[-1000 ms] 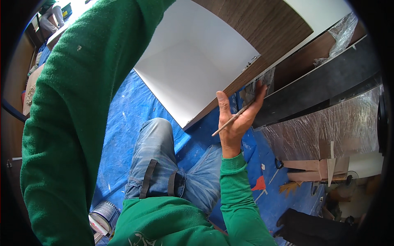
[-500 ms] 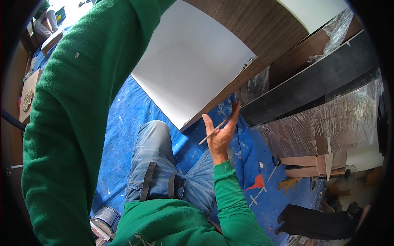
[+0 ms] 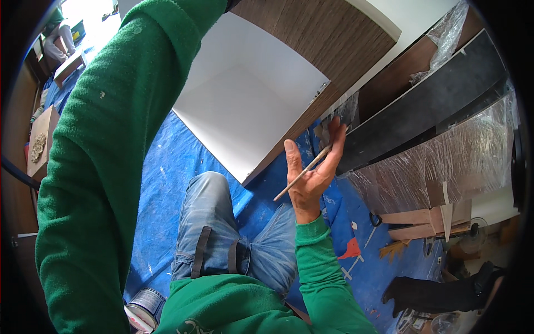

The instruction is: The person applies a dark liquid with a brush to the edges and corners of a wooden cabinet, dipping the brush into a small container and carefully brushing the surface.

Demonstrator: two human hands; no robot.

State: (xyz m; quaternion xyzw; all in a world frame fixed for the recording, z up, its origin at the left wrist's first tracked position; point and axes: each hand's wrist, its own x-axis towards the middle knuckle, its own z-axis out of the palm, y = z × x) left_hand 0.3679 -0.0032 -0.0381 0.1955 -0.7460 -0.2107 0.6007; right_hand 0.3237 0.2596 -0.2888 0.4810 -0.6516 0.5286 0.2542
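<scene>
One thin wooden stick (image 3: 303, 173) lies pinched across the right hand (image 3: 311, 181), fingers (image 3: 337, 146) extended beside the white-lined wood-grain cabinet (image 3: 261, 106); left-hand fingers are hidden from view.

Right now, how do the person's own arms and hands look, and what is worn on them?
Both arms wear thick, fuzzy green sleeves. The left sleeve has a few small pale specks. The right sleeve ends in a ribbed cuff at the wrist. The right hand is bare, without a glove. The left hand is out of view.

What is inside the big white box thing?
The cabinet shows only bare white panels inside. The green sleeve covers its left part, so that part can't be seen. The right hand holds a thin stick outside it.
</scene>
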